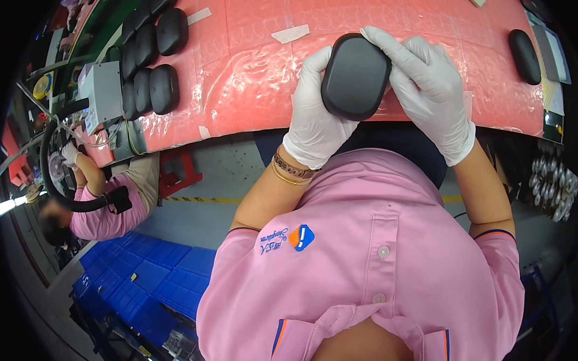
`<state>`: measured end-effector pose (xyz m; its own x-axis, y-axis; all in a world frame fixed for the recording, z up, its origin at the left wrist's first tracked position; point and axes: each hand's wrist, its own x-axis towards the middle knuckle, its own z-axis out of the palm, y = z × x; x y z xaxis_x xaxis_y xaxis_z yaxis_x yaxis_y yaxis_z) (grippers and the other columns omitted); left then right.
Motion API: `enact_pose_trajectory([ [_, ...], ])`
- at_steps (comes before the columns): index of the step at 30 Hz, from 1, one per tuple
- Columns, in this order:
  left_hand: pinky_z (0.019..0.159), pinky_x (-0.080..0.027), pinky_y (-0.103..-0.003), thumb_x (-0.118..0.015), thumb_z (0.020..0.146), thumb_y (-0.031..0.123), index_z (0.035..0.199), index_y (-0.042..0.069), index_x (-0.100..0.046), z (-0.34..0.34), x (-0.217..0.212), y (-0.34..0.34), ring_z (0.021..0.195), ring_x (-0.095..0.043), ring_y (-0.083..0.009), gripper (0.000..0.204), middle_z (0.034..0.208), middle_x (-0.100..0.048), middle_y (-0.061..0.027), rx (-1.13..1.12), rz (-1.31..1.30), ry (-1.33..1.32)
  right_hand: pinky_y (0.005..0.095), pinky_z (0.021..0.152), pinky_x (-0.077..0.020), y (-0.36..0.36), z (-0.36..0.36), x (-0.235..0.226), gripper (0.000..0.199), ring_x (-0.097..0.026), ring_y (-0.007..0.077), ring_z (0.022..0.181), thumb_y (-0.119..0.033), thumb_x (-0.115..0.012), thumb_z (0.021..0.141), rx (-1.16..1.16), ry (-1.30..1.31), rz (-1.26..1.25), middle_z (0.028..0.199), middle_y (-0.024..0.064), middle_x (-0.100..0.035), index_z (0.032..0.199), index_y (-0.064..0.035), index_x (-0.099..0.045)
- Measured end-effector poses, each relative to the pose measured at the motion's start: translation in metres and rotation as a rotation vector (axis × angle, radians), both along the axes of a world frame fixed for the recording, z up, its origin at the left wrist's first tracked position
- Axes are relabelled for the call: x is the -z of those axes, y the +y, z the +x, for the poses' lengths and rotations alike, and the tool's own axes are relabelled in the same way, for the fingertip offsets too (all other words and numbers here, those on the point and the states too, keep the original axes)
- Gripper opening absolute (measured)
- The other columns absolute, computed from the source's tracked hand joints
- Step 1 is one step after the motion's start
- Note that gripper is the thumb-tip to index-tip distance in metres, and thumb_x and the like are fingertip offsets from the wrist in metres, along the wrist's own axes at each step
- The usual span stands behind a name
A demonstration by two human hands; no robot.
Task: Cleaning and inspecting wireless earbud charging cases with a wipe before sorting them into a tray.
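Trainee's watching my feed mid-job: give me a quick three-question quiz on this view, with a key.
1. True or false: only the person's left hand wears a white glove.

2. Multiple choice: what does that hand hold?
A) a blue tray
B) a black rounded case
C) a coil of cable

3. Fill in the blank: on the pink-covered table, a lone black case lies toward the person's ____, across from the group of dark cases.

Key:
1. False; the right hand is gloved in white too.
2. B
3. right
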<state>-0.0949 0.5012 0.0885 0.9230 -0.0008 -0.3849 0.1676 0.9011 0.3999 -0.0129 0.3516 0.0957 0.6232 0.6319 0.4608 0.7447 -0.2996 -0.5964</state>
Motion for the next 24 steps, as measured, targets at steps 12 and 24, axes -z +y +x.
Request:
enact_pose_trajectory([
  [12,0.100,-0.048,-0.043,-0.029,0.097,0.042,0.125,-0.008,-0.050,0.007,-0.011,-0.007,0.119,-0.054,-0.0350,0.062,0.126,-0.055,-0.0247,0.021,0.101,0.044,0.0323,0.066,-0.0391,-0.009,-0.042,-0.020,0.055,-0.049,0.0193,0.068,0.003,-0.064,0.067,-0.201,-0.101,-0.073,0.076,0.0014,-0.047,0.120,-0.0128,-0.065],
  [24,0.093,-0.051,-0.037,-0.034,0.098,0.044,0.124,-0.005,-0.051,0.003,-0.013,-0.005,0.110,-0.060,-0.0274,0.059,0.123,-0.059,-0.0185,0.020,-0.013,0.037,0.0325,0.068,-0.0389,-0.015,-0.032,-0.039,0.044,-0.050,0.0188,0.068,0.001,-0.060,0.070,-0.382,-0.090,-0.099,0.074,0.0011,-0.050,0.113,-0.0092,-0.065],
])
